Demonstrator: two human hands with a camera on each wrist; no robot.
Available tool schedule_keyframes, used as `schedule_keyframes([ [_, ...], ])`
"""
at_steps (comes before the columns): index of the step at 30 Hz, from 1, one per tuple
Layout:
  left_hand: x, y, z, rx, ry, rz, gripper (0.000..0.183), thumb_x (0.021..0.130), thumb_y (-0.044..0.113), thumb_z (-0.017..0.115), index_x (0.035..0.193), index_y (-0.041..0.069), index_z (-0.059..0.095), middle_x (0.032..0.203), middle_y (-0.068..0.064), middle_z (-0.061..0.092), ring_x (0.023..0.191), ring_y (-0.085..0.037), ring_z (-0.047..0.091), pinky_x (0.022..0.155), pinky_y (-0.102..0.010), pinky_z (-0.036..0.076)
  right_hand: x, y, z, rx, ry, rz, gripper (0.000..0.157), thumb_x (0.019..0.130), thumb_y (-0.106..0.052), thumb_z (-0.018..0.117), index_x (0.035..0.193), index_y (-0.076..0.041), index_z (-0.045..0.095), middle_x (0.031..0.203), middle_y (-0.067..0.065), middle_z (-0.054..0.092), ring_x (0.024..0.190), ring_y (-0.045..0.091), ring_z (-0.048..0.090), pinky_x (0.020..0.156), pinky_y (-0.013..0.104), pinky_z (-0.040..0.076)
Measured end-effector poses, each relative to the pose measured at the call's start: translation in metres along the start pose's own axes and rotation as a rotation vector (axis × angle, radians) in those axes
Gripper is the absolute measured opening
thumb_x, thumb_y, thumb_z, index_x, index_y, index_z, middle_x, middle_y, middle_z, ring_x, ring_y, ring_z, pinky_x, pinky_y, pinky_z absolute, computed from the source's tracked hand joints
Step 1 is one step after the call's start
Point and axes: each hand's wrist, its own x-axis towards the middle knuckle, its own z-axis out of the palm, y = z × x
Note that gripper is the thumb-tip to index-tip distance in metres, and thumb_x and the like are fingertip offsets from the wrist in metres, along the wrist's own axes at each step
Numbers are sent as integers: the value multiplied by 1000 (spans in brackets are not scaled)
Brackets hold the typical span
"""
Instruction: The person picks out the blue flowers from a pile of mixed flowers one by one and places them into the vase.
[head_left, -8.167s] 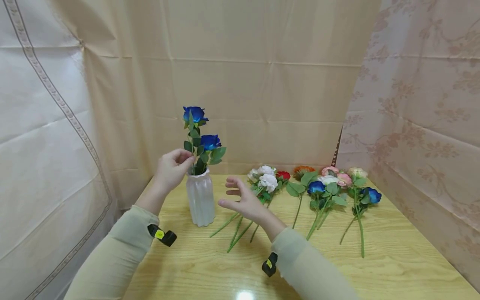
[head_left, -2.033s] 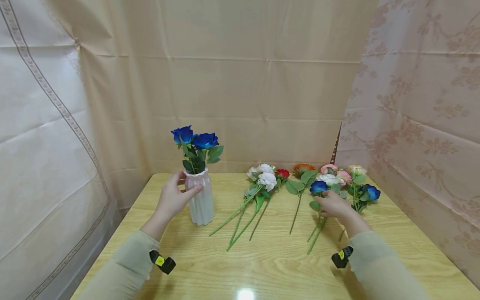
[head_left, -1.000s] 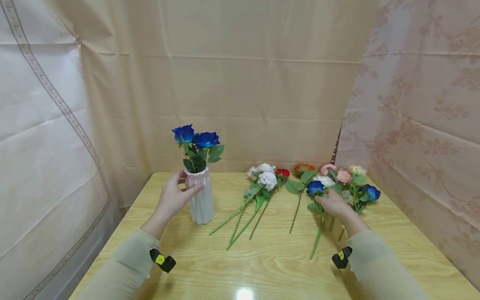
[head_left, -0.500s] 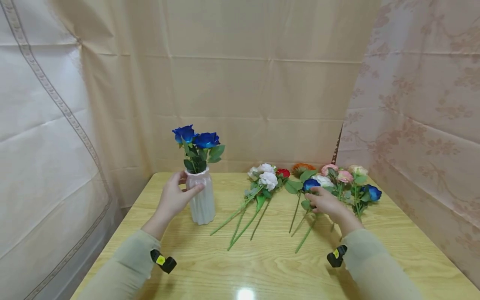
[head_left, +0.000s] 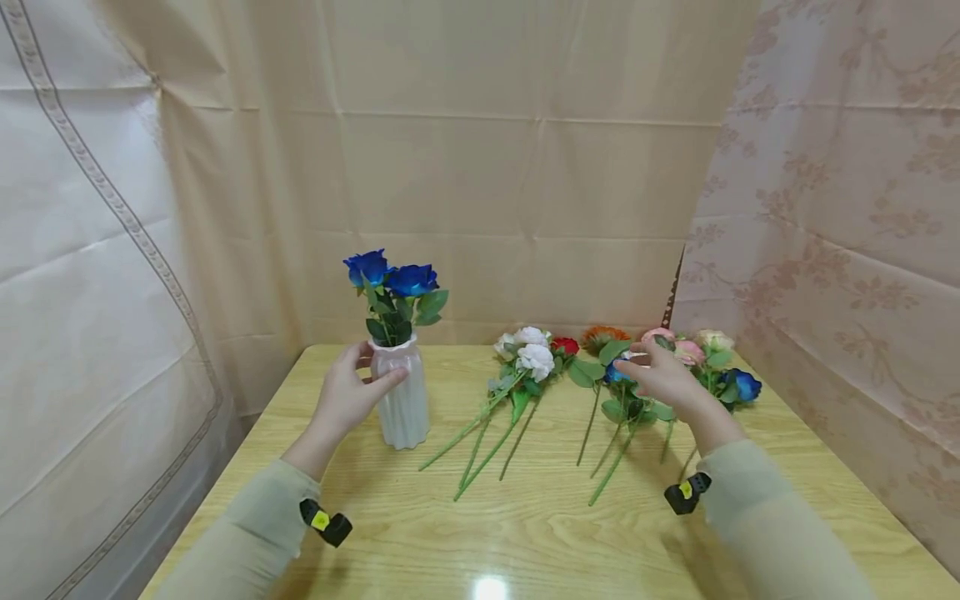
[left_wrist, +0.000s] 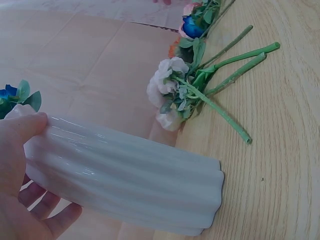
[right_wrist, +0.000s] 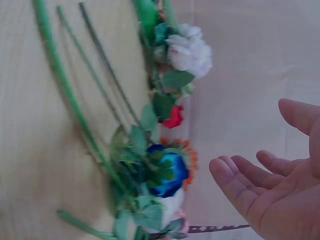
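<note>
A white fluted vase [head_left: 405, 408] stands upright on the table, with two blue roses [head_left: 412, 281] in its mouth. My left hand [head_left: 350, 398] grips the vase near the rim, thumb across the front; in the left wrist view the fingers curl behind the vase [left_wrist: 125, 172]. Above a blue rose [head_left: 615, 372] lying at the right, my right hand [head_left: 663, 385] is raised and partly covers it from the head camera. The right wrist view shows that hand [right_wrist: 265, 187] with fingers spread, holding nothing, apart from the blue rose [right_wrist: 175, 172].
Mid-table lie white flowers [head_left: 536, 362] and a red rose [head_left: 566, 347], stems toward me. An orange flower [head_left: 602, 337], pink flowers [head_left: 688, 352], a cream flower [head_left: 714, 340] and another blue rose [head_left: 742, 385] lie further right. A beige curtain [head_left: 480, 183] hangs behind.
My left hand has gone from a stem to the vase, where one rose sits lower. My right hand went to the right-hand flowers, shifted a blue rose left, then released it and lifted.
</note>
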Motion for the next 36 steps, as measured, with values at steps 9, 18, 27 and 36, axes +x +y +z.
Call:
schedule_keyframes([
  [9, 0, 0, 0, 2, -2, 8, 79, 87, 58, 75, 145, 11, 48, 137, -11, 54, 123, -32, 52, 97, -51, 54, 2, -17, -4, -122, 16, 36, 96, 97, -48, 67, 159, 5, 16, 154, 36, 30, 127, 49, 51, 92, 52, 55],
  [18, 0, -1, -1, -3, -1, 20, 77, 88, 57, 75, 144, 11, 49, 136, -11, 54, 123, -32, 52, 97, -51, 54, 12, -7, 4, -249, 22, 80, 98, 96, -47, 69, 155, 13, 18, 145, 42, 39, 95, 40, 66, 73, 42, 59],
  [27, 0, -1, -1, -1, -2, 16, 77, 87, 57, 75, 144, 12, 49, 136, -10, 54, 123, -32, 52, 97, -52, 53, 14, 8, 10, -315, 22, 111, 93, 96, -45, 68, 149, 19, 27, 147, 42, 35, 96, 42, 69, 73, 43, 61],
  [36, 1, -2, -1, -5, 0, 23, 78, 87, 58, 75, 144, 11, 49, 136, -10, 54, 123, -31, 52, 97, -51, 54, 19, 23, 18, -291, 10, 169, 85, 97, -39, 68, 145, 22, 32, 146, 45, 34, 80, 34, 73, 77, 46, 61],
])
